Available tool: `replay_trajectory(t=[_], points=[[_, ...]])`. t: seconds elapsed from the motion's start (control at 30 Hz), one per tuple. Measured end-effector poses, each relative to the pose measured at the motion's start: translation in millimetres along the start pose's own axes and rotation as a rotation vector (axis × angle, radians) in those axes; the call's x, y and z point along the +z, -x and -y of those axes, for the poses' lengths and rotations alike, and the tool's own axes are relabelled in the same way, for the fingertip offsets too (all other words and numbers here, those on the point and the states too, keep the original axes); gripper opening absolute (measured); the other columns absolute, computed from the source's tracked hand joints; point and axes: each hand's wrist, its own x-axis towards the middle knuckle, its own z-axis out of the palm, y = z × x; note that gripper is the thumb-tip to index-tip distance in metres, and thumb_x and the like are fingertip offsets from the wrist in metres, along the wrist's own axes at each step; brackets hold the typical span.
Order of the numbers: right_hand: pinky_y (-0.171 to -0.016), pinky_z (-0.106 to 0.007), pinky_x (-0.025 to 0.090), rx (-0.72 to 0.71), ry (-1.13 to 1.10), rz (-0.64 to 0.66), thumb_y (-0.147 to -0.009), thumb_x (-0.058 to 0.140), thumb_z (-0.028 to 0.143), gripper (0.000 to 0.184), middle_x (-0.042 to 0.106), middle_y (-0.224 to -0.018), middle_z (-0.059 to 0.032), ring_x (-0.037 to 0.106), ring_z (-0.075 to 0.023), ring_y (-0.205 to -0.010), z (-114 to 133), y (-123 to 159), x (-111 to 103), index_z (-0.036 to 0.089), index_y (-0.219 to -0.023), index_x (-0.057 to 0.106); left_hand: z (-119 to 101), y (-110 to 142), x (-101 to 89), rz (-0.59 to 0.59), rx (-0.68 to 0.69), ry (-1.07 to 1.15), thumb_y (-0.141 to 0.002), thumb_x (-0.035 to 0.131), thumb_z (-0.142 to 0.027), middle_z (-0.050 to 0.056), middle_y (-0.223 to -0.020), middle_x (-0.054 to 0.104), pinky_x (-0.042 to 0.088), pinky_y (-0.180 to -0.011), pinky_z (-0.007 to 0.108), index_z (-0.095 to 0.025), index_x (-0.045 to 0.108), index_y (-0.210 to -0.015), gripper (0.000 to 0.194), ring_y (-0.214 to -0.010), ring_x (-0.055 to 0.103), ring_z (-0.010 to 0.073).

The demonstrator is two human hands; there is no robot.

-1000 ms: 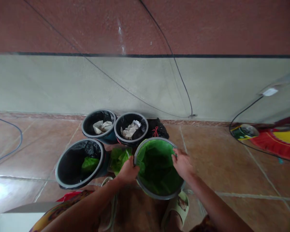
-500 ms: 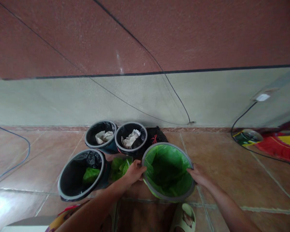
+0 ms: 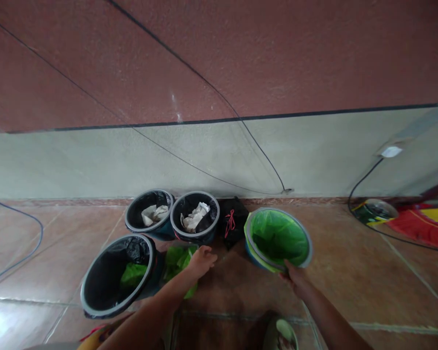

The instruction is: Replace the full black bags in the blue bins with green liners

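My right hand (image 3: 293, 277) grips the near rim of a trash bin (image 3: 253, 253) lined with a green bag (image 3: 277, 233). The bin stands at the right of the group and its inside looks empty. Apart from it, my left hand (image 3: 203, 261) hovers with loosely bent fingers and nothing visible in them. Below and behind that hand lies a clear pack with green plastic bags (image 3: 177, 262). A black tied bag (image 3: 233, 221) with a red string sits between the green-lined bin and the others.
Two black-lined bins with crumpled paper, a left one (image 3: 131, 206) and a right one (image 3: 175, 233), stand by the wall. Nearer, a larger-looking black-lined bin (image 3: 85, 291) holds a green bag. Cables hang on the wall; a tin (image 3: 375, 211) is at right.
The green-lined bin has moved right and away from me, toward the wall. My left hand has let go of its rim; my right hand has shifted to the near rim.
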Motion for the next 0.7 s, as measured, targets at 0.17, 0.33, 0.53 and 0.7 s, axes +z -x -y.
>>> replay_trajectory(t=[0.17,0.33,0.53,0.7], points=[[-0.056,-0.029,0.059,0.086,-0.142,0.032,-0.075,0.064,0.019,0.02,0.06,-0.069,0.0009,0.061,-0.0135,-0.051,3.2,2.9,37.3,0.017,-0.091,0.054,-9.9,-0.7,7.2,-0.004,0.001,0.053,-0.076,0.066,-0.025,-0.001,-0.083,0.06,0.039,-0.053,0.018,-0.016,0.052,-0.107,0.035,-0.063,0.06,0.0085],[-0.056,-0.026,0.059,0.058,-0.165,0.032,-0.079,0.06,0.02,0.017,0.062,-0.083,-0.0001,0.061,-0.0105,-0.056,16.8,-5.7,75.2,0.019,-0.094,0.054,-0.9,-25.7,-6.1,-0.13,-0.191,0.25,-0.084,0.059,-0.044,0.006,-0.095,0.061,0.046,-0.055,0.021,-0.015,0.051,-0.109,0.039,-0.069,0.064,0.013],[-0.057,-0.029,0.059,0.017,-0.143,-0.02,-0.073,0.064,0.02,0.022,0.064,-0.092,-0.0032,0.061,-0.0113,-0.059,21.8,-9.7,100.0,0.018,-0.094,0.056,11.3,-82.5,-38.5,-0.304,-0.314,0.583,-0.088,0.05,-0.053,0.005,-0.085,0.059,0.053,-0.058,0.025,-0.016,0.052,-0.108,0.042,-0.062,0.061,0.0122],[-0.054,-0.028,0.058,0.0,-0.089,-0.033,-0.076,0.06,0.021,0.024,0.063,-0.09,-0.003,0.059,-0.011,-0.054,26.0,-8.9,100.2,0.017,-0.099,0.056,1.4,-113.9,-37.6,-0.405,-0.265,0.691,-0.086,0.059,-0.029,0.003,-0.082,0.06,0.056,-0.062,0.024,-0.015,0.055,-0.104,0.023,-0.063,0.059,0.0093]])
